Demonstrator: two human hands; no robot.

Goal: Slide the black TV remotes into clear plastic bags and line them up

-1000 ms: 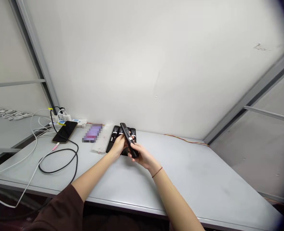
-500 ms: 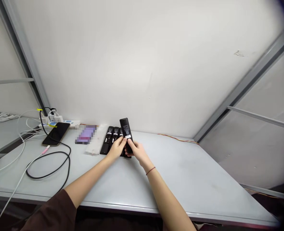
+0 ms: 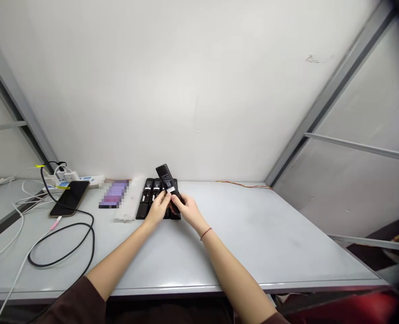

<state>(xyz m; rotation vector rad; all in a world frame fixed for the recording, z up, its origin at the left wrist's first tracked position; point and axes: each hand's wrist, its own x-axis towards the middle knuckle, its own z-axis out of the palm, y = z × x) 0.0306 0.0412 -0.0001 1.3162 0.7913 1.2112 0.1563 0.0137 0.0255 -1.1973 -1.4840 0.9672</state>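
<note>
A black remote control (image 3: 164, 175), its labelled back facing me, is held up at a tilt above the table. My right hand (image 3: 188, 209) wraps round its lower end with the thumb on the back. At its left edge, my left hand (image 3: 159, 208) is closed on it, fingertips by the white sticker. Beneath and behind lie several more black remotes (image 3: 146, 198) side by side, backs up; the left ones show open battery compartments. My hands partly hide the ones on the right.
Left of the remotes lie a clear plastic bag (image 3: 129, 202) and a blurred purple item (image 3: 115, 193). Farther left are a phone (image 3: 70, 198), a power strip (image 3: 96, 180) and a looped black cable (image 3: 93, 238). Thin coloured wires (image 3: 243, 184) run along the wall.
The held remote has tilted further to the left, still in both hands. The camera view has turned slightly, shifting the table items left.
</note>
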